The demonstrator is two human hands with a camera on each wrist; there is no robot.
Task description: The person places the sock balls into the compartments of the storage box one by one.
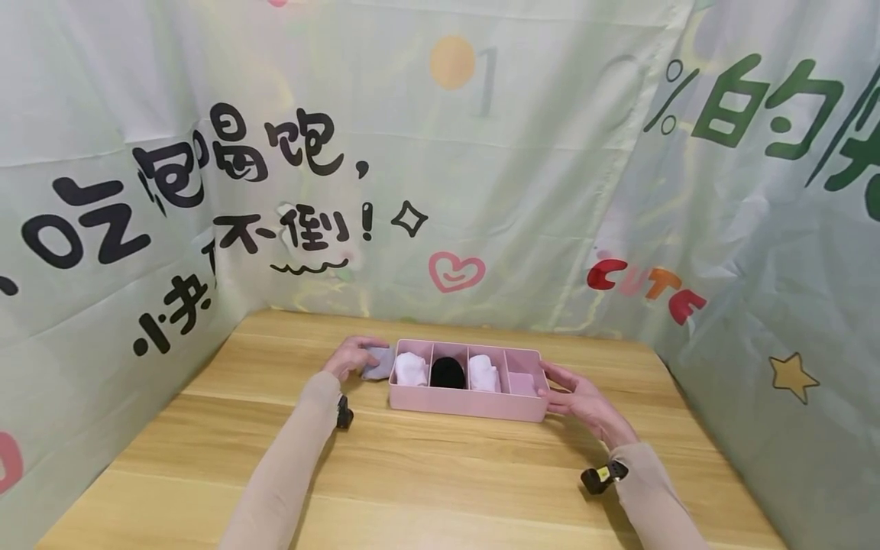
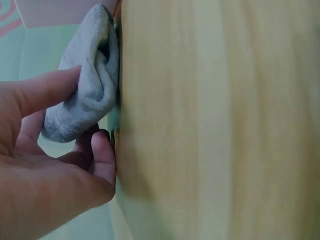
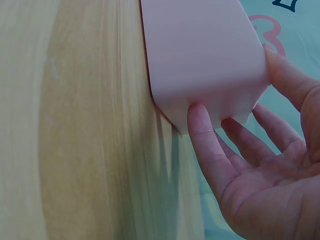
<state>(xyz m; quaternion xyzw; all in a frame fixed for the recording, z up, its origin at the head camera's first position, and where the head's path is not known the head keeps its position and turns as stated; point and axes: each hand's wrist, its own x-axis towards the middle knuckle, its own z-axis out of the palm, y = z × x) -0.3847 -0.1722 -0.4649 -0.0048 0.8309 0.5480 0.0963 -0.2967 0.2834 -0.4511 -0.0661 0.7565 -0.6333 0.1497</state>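
Note:
A pink divided box (image 1: pixel 467 402) sits on the table, its compartments in a row. My left hand (image 1: pixel 349 357) pinches a folded grey sock (image 2: pixel 82 95) just beyond the box's left end, low over the tabletop. The thumb presses its near face; other fingers are partly hidden behind it. My right hand (image 1: pixel 580 399) touches the box's right end with spread, fairly straight fingers (image 3: pixel 201 120). Inside the box, from the left, are a white bundle (image 1: pixel 411 370), a black bundle (image 1: pixel 448 373) and another white bundle (image 1: pixel 483 373). A pale pink patch shows in the rightmost compartment; its nature is unclear.
The wooden table (image 1: pixel 412 473) reaches fabric curtains (image 1: pixel 522 191) with printed letters and shapes at the back and both sides. Small black devices are strapped at both wrists, the right one (image 1: pixel 603 477) with a yellow patch.

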